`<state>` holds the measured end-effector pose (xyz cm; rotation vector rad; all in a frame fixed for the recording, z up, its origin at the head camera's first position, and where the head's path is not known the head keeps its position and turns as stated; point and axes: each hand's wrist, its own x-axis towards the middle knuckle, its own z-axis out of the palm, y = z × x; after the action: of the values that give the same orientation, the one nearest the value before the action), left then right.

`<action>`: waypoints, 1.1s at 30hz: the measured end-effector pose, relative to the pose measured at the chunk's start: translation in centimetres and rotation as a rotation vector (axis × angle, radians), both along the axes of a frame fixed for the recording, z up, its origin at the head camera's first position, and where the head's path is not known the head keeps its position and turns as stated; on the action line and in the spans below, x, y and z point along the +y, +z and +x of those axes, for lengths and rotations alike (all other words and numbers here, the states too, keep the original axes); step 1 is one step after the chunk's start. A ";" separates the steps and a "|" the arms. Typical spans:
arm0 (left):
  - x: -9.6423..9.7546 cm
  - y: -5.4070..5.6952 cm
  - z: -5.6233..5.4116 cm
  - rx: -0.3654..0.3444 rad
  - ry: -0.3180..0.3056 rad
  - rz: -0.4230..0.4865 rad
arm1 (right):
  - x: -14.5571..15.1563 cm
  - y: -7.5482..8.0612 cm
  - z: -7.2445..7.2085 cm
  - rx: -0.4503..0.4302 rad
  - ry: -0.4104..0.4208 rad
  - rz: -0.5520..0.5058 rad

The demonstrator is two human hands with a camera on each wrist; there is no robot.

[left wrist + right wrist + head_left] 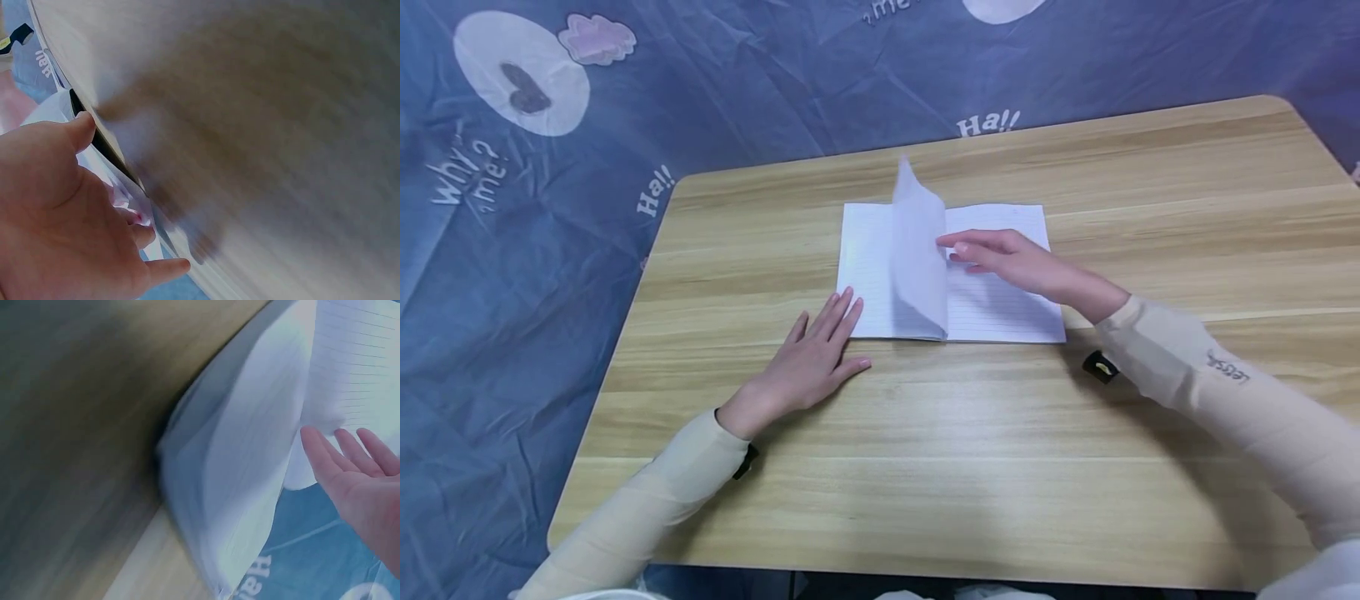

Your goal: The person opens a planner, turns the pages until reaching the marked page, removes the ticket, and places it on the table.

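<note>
The notebook (1007, 312) lies open on the table (925, 467), toward its far side, with lined pages to left and right. One page (917, 258) stands up from the middle, curved, its upper corner pointing away from the person, and hides part of the left-hand side. The right hand (1011, 260) hovers over the right-hand side with fingers extended and grasping nothing, the index fingertip at the raised page; whether it touches, I cannot tell. This hand covers some of the ruled lines. The left hand (808, 367) is spread wide, palm down, fingertips over the near left corner, thumb apart from the notebook; it grips nothing. Pale sleeves cover both arms, the right sleeve (1217, 392) bearing dark writing and crossing the table's right part. A small black piece (1101, 367) shows beside the right wrist, another (746, 461) under the left. Blue cloth (760, 92) with white lettering and pale shapes surrounds the table's far and left edges.
</note>
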<state>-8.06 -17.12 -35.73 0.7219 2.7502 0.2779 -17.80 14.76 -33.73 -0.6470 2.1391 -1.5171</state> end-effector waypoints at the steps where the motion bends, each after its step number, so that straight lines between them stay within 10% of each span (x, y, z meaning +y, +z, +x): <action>1: -0.1 0.0 0.0 -0.001 0.005 -0.008 | -0.4 -0.1 0.0 0.018 0.005 0.025; 11: -0.5 0.8 -0.4 0.000 0.136 -0.120 | -2.5 -0.5 0.4 0.210 0.101 0.205; 23: 0.9 1.7 0.0 -0.034 -0.059 -0.049 | -3.5 -1.3 0.9 0.410 0.241 0.323; 33: 1.0 1.9 0.1 -0.085 -0.065 -0.059 | -3.2 -1.3 0.7 0.470 0.233 0.381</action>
<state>-7.96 -16.08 -33.80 0.7647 2.6375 0.2078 -17.15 11.59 -35.00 -1.1468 2.4881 -0.8577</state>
